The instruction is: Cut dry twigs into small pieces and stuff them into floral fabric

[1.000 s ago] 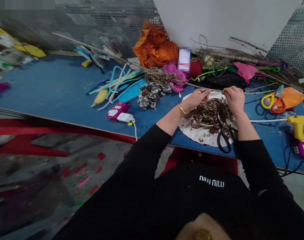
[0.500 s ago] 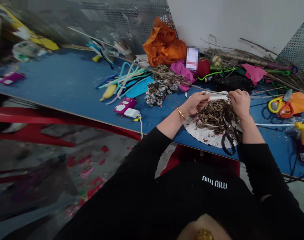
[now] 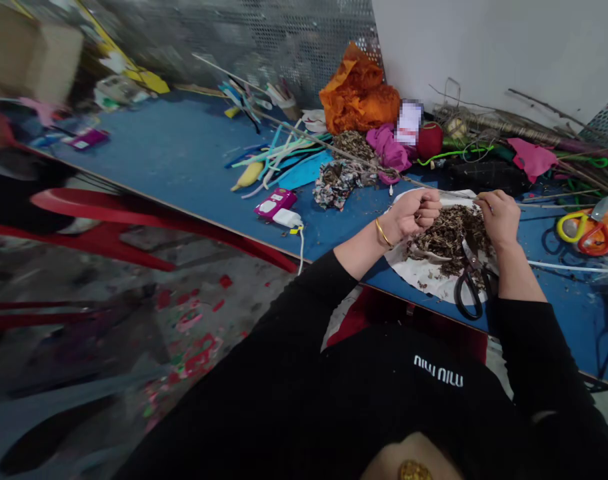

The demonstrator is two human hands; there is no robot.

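Note:
A long thin stick (image 3: pixel 351 153) runs slantwise over the blue table from the upper left to my two hands. My left hand (image 3: pixel 418 212), a gold bangle at its wrist, is closed with curled fingers around the stick. The fingers of my right hand (image 3: pixel 499 212) pinch the stick farther right. Beneath both hands lies a round white sheet (image 3: pixel 437 288) bearing a heap of dry brown shreds (image 3: pixel 447 233). Black-handled scissors (image 3: pixel 468 293) rest on the near right part of the heap and sheet.
Behind my hands are orange crumpled paper (image 3: pixel 359 97), a phone (image 3: pixel 409 123) and a bundle of twigs (image 3: pixel 514 123). Yellow-and-red scissors (image 3: pixel 591 233) lie at the right. A purple box (image 3: pixel 275 203) with a white cable is at the left. A person's arm shows at the far left.
The view has turned left, so the table's things appear farther right. My left hand has rolled, its curled fingers now showing more. Both hands remain at the stick.

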